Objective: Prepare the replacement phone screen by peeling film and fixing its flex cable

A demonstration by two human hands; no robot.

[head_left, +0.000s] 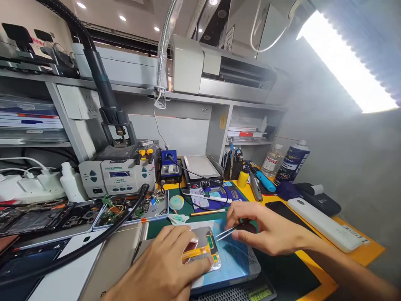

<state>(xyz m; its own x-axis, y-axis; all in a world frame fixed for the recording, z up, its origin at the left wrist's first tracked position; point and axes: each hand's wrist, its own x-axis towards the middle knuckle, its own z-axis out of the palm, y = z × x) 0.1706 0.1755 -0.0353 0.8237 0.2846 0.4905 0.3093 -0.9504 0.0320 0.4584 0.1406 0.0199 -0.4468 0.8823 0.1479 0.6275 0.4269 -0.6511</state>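
My left hand (pixel 167 261) holds down a thin grey display panel (pixel 203 232), thumb at its near edge and fingers curled over its far side. An orange flex cable (pixel 196 252) lies across the panel and runs under the hand. Beneath it is a flat block with a blue top (pixel 233 257), standing on a dark device with a perforated grille (pixel 224 295). My right hand (pixel 266 228) is closed round metal tweezers (pixel 226 234). Their tips point left and sit close to the panel's right edge; whether they touch it I cannot tell.
Left stand a trayful of circuit boards (pixel 147 209), a black hose (pixel 115 230) and a soldering station (pixel 117 175). A white soldering iron (pixel 213 197) lies beyond the hands. At right are a white power bank (pixel 322 221), a spray can (pixel 291 163) and a clear bottle (pixel 272 161).
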